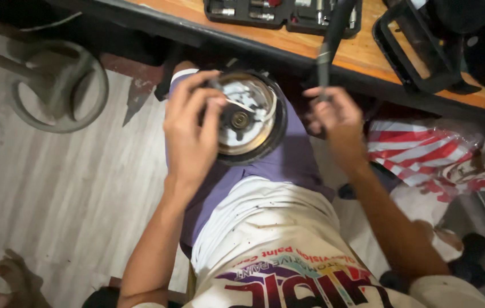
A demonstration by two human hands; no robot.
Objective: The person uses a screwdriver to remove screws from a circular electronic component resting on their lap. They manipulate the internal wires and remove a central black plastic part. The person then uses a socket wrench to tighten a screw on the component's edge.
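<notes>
A round metal part (248, 118) with a dark rim and a small central hub rests on my lap, face up. My left hand (192, 131) grips its left side, fingers curled over the rim. My right hand (336, 117) is closed around a dark, rod-like tool (327, 48) that sticks up toward the workbench, to the right of the round part and not touching it. I sit in purple shorts and a stained white shirt.
A wooden workbench (368, 48) runs along the top, holding an open socket set case (279, 12) and a black frame (410, 45). A round metal stand (63, 85) sits on the pale floor at left. A red-striped plastic bag (425, 151) lies at right.
</notes>
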